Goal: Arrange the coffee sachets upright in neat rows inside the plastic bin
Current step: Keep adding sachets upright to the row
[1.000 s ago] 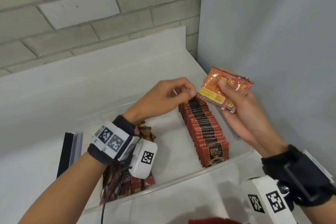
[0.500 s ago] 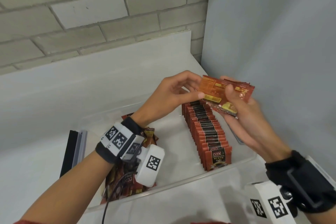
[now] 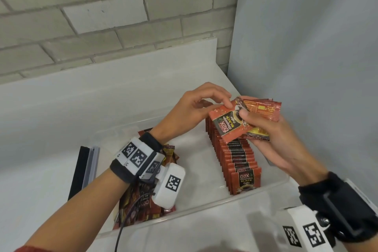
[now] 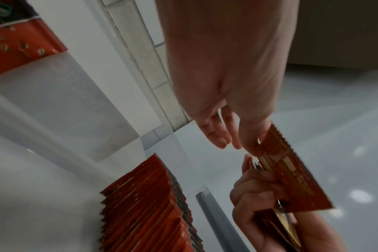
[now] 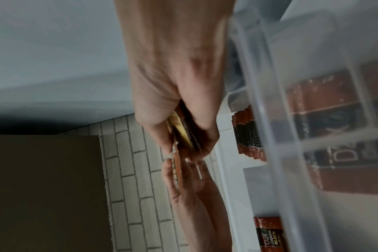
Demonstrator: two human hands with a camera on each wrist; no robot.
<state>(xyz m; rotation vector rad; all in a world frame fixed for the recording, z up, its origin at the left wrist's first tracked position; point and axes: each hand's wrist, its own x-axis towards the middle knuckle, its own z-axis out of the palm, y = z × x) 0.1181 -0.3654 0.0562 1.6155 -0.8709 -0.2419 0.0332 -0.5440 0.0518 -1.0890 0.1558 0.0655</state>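
A: So, where are the hands?
B: Both are raised over the bin (image 3: 204, 214). The right hand (image 3: 272, 145), palm up, clasps a stack (image 3: 263, 111) of sachets, thumb pressed on top.
A: And the left?
B: The left hand (image 3: 196, 106) reaches across, fingers curled, pinching the front sachet (image 3: 227, 127). A row (image 3: 235, 155) stands upright below.

White counter (image 3: 51, 120), clear plastic bin (image 3: 204, 214) on it, black-and-grey strip (image 3: 83, 168) beside bin
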